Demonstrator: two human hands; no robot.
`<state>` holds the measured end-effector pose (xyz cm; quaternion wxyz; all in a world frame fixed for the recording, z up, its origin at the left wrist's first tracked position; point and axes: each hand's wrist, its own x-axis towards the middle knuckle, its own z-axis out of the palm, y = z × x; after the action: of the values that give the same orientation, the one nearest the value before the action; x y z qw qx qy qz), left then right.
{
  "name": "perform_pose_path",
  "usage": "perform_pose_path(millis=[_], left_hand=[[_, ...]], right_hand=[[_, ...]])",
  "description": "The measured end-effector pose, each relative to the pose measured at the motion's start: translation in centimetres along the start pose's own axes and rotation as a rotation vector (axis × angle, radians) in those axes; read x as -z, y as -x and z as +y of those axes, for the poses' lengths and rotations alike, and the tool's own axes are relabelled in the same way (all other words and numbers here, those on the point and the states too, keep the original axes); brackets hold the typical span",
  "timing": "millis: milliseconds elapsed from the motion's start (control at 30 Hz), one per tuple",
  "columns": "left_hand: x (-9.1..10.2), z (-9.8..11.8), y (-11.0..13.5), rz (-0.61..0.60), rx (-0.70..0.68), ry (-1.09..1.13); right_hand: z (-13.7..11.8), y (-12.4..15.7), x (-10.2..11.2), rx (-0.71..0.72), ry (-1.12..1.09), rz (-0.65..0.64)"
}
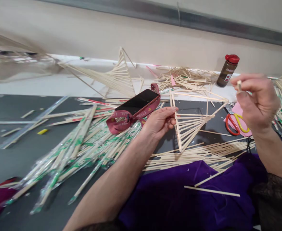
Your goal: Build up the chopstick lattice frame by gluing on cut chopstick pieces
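My left hand pinches the left edge of a triangular frame made of chopsticks, holding it over the dark table. A row of its sticks fans from the left upright toward a slanting edge on the right. Raised at the right, my right hand is closed on a pale chopstick, seen almost end-on between thumb and fingers; the rest of it is hidden. Below the frame lie loose chopsticks. Scissors with a red and a yellow handle rest on pink paper near the right hand.
Wrapped chopsticks lie heaped to the left, with a phone and red lanyard over them. Behind stand another stick structure, a stick pile and a red-capped bottle. Purple cloth covers my lap, a chopstick on it.
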<state>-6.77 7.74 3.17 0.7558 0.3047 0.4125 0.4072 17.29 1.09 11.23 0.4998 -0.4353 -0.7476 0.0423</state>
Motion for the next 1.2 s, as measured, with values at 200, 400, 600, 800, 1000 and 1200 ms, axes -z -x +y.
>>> perform_pose_path(millis=[200,400,600,800,1000,1200], left_hand=[[-0.2,0.0,0.2,-0.015,0.001,-0.021],[-0.2,0.1,0.4,-0.025,0.004,0.004],[0.0,0.0,0.4,-0.055,0.003,0.020],[0.1,0.0,0.3,-0.084,0.020,0.029],[0.0,0.0,0.3,-0.072,0.028,0.029],[0.1,-0.1,0.2,-0.058,0.051,0.034]], right_hand=[[-2.5,1.6,-1.2,0.359,0.330,-0.180],[-3.3,1.6,-4.9,0.399,0.774,-0.417],[-3.9,1.0,-6.7,0.400,0.889,-0.466],[-3.2,1.2,-7.1,0.361,0.920,-0.469],[-2.7,1.2,-7.2,0.332,0.910,-0.505],[-2.4,0.9,-7.2,0.296,0.874,-0.561]])
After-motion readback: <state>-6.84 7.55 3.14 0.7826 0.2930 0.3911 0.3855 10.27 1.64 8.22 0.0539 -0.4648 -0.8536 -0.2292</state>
